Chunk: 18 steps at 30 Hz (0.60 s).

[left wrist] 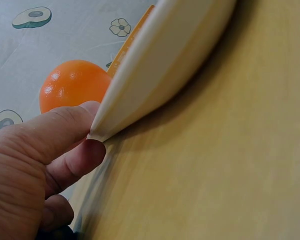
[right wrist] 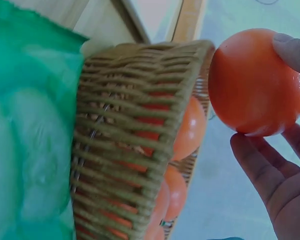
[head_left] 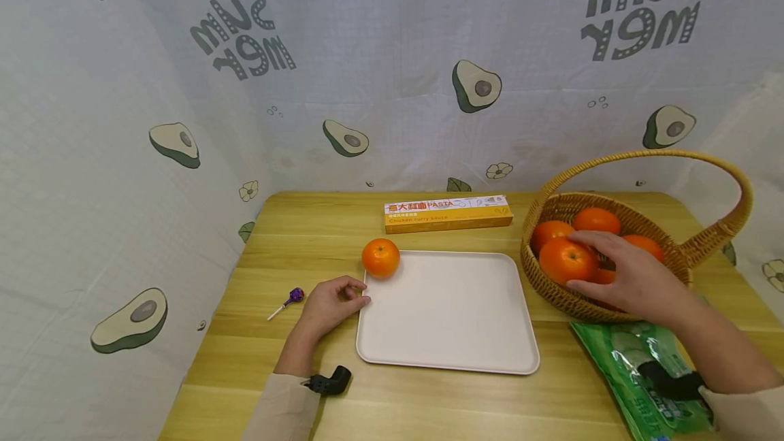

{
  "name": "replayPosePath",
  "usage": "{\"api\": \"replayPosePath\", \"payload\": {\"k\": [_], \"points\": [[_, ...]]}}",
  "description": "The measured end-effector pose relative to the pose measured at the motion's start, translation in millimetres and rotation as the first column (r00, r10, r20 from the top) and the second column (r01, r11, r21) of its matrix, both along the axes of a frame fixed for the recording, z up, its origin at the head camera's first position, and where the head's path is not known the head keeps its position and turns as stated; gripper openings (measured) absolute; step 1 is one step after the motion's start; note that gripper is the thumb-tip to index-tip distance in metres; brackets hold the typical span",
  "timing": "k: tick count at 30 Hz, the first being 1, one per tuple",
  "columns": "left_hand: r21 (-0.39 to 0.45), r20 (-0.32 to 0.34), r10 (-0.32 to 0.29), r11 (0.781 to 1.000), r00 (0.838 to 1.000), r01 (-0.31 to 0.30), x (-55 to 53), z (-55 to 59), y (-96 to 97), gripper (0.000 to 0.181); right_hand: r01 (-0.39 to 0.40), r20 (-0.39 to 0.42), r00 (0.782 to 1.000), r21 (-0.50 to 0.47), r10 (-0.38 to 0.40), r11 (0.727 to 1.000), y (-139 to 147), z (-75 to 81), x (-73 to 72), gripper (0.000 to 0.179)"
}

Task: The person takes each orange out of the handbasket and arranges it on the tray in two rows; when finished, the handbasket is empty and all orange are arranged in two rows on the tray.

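My right hand (head_left: 633, 279) grips an orange (head_left: 568, 260) between thumb and fingers over the wicker basket (head_left: 554, 295). In the right wrist view this orange (right wrist: 260, 82) is raised past the basket's rim, and several more oranges (right wrist: 187, 130) sit inside the basket. My left hand (head_left: 331, 305) is at the left edge of the white tray (head_left: 450, 312). The left wrist view shows its thumb and forefinger pinching the tray's rim (left wrist: 107, 117). Another orange (head_left: 381, 258) rests at the tray's far left corner.
A yellow and white pasta box (head_left: 448, 215) lies behind the tray. Left of my left hand is a purple-wrapped lollipop (head_left: 295, 295). A green plastic bag (head_left: 637, 373) lies under my right forearm, in front of the basket, whose tall handle (head_left: 649, 154) arches above it.
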<state>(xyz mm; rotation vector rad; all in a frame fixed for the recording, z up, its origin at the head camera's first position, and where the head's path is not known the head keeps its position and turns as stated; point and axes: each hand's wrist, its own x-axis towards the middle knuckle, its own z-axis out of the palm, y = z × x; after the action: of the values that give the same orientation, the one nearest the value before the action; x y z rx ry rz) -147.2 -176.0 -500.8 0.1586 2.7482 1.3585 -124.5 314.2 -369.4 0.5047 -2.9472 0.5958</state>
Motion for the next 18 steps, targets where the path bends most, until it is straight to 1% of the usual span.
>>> {"api": "replayPosePath", "payload": {"k": [7, 13, 18], "points": [[0.001, 0.01, 0.001, 1.0, 1.0, -0.001, 0.4, 0.6, -0.1, 0.017, 0.015, 0.012, 1.0, -0.07, -0.014, 0.997, -11.0, 1.4, 8.2, 0.077], [0.004, 0.015, -0.003, 1.0, 1.0, 0.003, 0.5, 1.7, 0.1, 0.017, 0.028, -0.044, 0.999, -0.088, -0.032, 0.996, -21.5, -2.7, 12.6, 0.077], [0.004, 0.01, -0.004, 1.0, 1.0, 0.004, 0.3, 2.3, 0.0, 0.016, 0.046, -0.04, 0.998, -0.13, -0.051, 0.99, -32.3, -7.3, 16.1, 0.077]]}}
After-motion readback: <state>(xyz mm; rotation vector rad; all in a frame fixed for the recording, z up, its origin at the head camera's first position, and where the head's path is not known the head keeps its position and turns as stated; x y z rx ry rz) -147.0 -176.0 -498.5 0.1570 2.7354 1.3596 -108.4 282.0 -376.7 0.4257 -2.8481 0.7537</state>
